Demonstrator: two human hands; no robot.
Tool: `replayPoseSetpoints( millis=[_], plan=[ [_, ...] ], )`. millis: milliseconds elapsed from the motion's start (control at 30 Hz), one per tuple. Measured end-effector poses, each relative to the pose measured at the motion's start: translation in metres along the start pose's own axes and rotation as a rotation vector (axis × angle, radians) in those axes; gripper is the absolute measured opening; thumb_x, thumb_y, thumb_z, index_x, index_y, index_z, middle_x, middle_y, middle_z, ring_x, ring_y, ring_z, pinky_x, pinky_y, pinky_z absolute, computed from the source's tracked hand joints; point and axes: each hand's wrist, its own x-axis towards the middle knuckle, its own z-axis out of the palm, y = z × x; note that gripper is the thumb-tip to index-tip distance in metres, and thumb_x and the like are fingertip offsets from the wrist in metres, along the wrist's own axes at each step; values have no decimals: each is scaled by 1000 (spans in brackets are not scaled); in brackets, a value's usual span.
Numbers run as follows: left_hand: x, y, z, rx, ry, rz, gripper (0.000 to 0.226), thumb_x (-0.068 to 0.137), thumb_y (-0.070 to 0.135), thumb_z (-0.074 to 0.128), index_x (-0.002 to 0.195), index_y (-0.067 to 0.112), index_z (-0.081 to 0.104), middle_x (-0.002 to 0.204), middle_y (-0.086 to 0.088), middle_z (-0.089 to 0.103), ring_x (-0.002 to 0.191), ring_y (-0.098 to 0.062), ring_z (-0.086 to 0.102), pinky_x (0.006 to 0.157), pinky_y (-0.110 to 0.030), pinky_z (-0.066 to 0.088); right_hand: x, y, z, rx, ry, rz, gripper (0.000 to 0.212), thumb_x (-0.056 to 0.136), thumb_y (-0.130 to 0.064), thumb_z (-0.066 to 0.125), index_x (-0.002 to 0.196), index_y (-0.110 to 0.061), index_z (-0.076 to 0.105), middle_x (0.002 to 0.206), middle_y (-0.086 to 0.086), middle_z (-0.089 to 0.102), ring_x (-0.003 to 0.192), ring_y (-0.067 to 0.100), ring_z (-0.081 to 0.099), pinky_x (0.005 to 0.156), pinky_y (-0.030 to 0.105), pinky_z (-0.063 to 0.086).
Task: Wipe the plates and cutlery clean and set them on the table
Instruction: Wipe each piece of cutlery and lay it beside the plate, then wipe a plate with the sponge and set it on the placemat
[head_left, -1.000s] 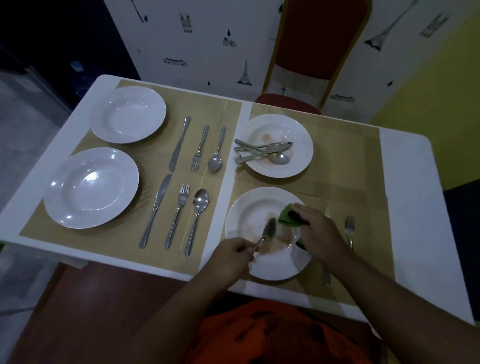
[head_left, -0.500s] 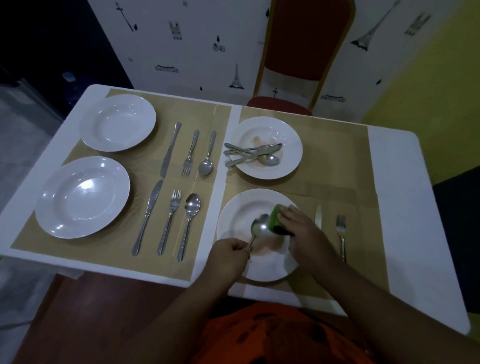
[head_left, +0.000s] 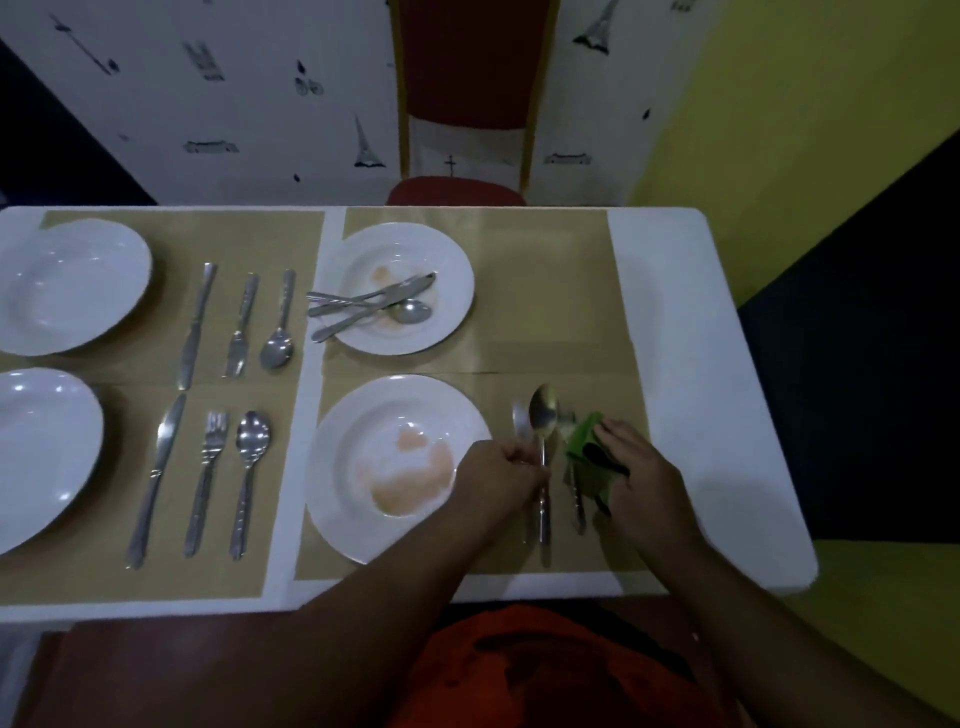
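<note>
A white table (head_left: 685, 332) with rounded corners is seen before a white wall (head_left: 249, 104) printed with small black Eiffel towers and other motifs. A red-upholstered chair (head_left: 467, 62) with a pale frame is placed at the far side. A yellow wall (head_left: 779, 104) is noted at right. Lighting is dim.

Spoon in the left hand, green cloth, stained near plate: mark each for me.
spoon (head_left: 543, 415), head view, on its bowl.
green cloth (head_left: 584, 444), head view, on its upper fold.
stained near plate (head_left: 400, 387), head view, on its far rim.
</note>
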Motion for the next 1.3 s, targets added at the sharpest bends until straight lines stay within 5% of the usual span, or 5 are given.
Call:
replayPoseSetpoints(
  millis=[300,467,600,733,1300],
  plan=[
    [40,16,94,204,-35,24,11,80,14,79,74,22,77,71,4,74,69,-12,72,75,-38,63,11,64,-32,65,11,58,67,76,17,40,135,-12,48,144,-2,42,139,11,27,112,20,18],
    [44,19,111,519,21,196,8,86,19,74,93,17,79,79,9,70,61,7,54,54,-3,38,21,81,-35,59,-10,31,66,77,16,41,137,-12,46,146,0,41,140,11,24,112,20,17],
    [39,16,113,932,181,593,25,83,15,71,107,13,70,102,-8,71,90,-23,66,71,-25,47,22,96,-34,9,-77,22,68,78,18,44,140,-11,40,151,2,34,142,13,18,111,21,17],
    [41,4,120,1159,27,543,84,79,44,73,149,14,37,156,-7,39,144,-32,33,107,-46,37,22,103,-32,-46,-136,-51,68,79,18,48,140,-10,37,153,1,30,144,15,14,112,21,13],
    [4,-7,62,1078,245,599,66,91,45,41,149,13,43,157,-6,41,146,-27,34,108,-43,39,37,40,-30,0,-3,-165,68,76,15,44,139,-11,42,148,1,38,140,12,24,115,22,14]
  ],
)
